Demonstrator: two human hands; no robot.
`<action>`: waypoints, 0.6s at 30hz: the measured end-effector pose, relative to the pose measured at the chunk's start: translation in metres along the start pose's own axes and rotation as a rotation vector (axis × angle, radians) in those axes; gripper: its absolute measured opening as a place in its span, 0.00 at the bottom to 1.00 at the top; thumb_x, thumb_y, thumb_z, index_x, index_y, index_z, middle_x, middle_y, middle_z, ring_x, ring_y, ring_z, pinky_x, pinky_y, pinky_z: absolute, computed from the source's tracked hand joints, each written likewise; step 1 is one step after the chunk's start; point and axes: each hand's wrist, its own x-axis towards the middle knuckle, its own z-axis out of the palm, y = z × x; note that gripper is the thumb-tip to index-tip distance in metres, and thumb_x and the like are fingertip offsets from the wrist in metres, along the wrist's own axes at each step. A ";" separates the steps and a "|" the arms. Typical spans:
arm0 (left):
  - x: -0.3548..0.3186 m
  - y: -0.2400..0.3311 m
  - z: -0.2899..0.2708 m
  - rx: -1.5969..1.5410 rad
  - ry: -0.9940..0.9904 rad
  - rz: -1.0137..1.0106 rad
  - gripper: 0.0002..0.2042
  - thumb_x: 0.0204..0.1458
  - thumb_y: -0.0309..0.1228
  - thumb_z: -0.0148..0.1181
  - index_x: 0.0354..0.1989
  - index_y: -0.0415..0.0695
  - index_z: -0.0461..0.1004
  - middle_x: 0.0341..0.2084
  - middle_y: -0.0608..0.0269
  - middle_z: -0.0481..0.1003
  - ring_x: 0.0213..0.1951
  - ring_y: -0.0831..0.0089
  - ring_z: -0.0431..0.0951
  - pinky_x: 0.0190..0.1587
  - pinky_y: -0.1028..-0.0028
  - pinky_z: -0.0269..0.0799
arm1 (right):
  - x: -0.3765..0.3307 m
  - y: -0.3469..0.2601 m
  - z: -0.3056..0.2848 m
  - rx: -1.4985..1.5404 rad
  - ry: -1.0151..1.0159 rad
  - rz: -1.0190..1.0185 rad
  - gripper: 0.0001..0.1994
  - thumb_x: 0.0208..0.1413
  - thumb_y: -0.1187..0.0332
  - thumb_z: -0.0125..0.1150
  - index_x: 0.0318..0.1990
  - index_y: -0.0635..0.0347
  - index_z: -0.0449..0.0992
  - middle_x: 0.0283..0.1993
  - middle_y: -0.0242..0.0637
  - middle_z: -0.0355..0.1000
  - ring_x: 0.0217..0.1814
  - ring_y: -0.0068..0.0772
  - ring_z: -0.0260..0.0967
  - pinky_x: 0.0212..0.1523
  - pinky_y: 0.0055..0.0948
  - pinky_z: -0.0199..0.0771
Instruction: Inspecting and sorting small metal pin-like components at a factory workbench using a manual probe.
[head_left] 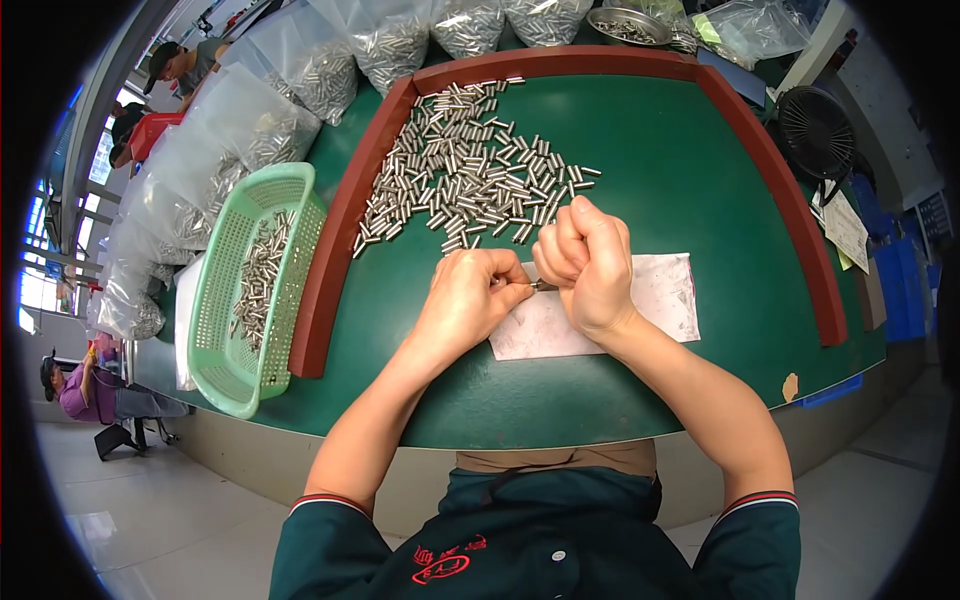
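My left hand (468, 300) is closed in a pinch, thumb and forefinger on a small metal cylinder (540, 286) that shows only in part. Right beside it, my right hand (588, 268) is curled into a fist, and a short dark bit shows at its lower edge by the metal piece; what the fist grips is mostly hidden. Both hands are over a stained white cloth (650, 300) lying on the green tabletop (690, 170). Just beyond them spreads a loose heap of short shiny metal cylinders (470, 170).
Red-brown rails (560, 62) border the work area. To the left stands a green plastic basket (208, 330) with more cylinders. Clear bags of metal parts (320, 75) line the far and left sides. A metal bowl (630, 25) and a black fan (815, 135) stand at far right.
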 end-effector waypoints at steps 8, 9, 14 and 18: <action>0.000 -0.011 -0.002 -0.549 0.062 0.030 0.06 0.47 0.29 0.56 0.27 0.38 0.71 0.20 0.70 0.70 0.21 0.84 0.64 0.23 0.83 0.59 | -0.002 -0.001 -0.010 0.149 0.019 0.022 0.22 0.58 0.63 0.35 0.10 0.53 0.48 0.08 0.27 0.45 0.10 0.17 0.35 0.12 0.21 0.36; 0.000 -0.013 -0.008 -0.852 -0.055 -0.070 0.06 0.49 0.30 0.56 0.29 0.39 0.70 0.22 0.70 0.70 0.21 0.85 0.62 0.23 0.84 0.57 | -0.003 -0.002 -0.009 0.148 0.023 0.021 0.22 0.58 0.64 0.35 0.10 0.54 0.48 0.08 0.27 0.45 0.10 0.17 0.35 0.12 0.21 0.36; 0.001 -0.028 -0.014 -1.469 -0.274 -0.220 0.07 0.51 0.29 0.53 0.36 0.39 0.67 0.27 0.65 0.68 0.20 0.87 0.58 0.21 0.87 0.54 | -0.004 0.001 -0.009 0.175 0.039 0.043 0.22 0.58 0.63 0.35 0.11 0.53 0.48 0.08 0.26 0.43 0.10 0.17 0.35 0.11 0.21 0.36; 0.001 -0.019 -0.017 -1.435 -0.252 -0.230 0.10 0.52 0.31 0.52 0.39 0.39 0.68 0.26 0.65 0.69 0.20 0.86 0.59 0.21 0.86 0.55 | -0.003 0.002 -0.011 0.192 0.058 0.046 0.22 0.58 0.63 0.35 0.11 0.53 0.48 0.08 0.26 0.42 0.10 0.17 0.35 0.11 0.21 0.36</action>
